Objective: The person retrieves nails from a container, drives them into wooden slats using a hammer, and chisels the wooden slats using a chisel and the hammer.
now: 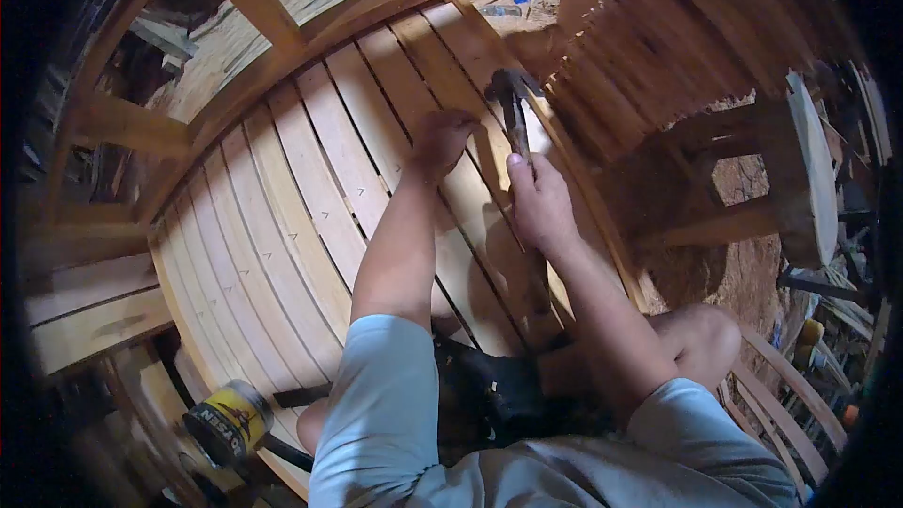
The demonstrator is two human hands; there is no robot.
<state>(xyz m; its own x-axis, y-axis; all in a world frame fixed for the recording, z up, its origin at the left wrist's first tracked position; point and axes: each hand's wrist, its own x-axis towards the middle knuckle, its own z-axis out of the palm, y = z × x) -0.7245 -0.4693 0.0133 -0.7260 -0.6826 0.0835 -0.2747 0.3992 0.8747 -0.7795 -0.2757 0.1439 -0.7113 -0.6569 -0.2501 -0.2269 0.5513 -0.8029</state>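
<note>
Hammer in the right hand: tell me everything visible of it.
The hammer has a dark, metal-looking head and a dark handle, its shaft gripped by the right hand. The head points away from the body, over the slatted wooden panel. Whether it touches the wood is unclear.

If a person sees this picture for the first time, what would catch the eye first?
Probably the hammer in the right hand, over the pale wooden slats, with the left hand close beside it. Next, perhaps, the yellow-labelled can at the lower left.
</note>
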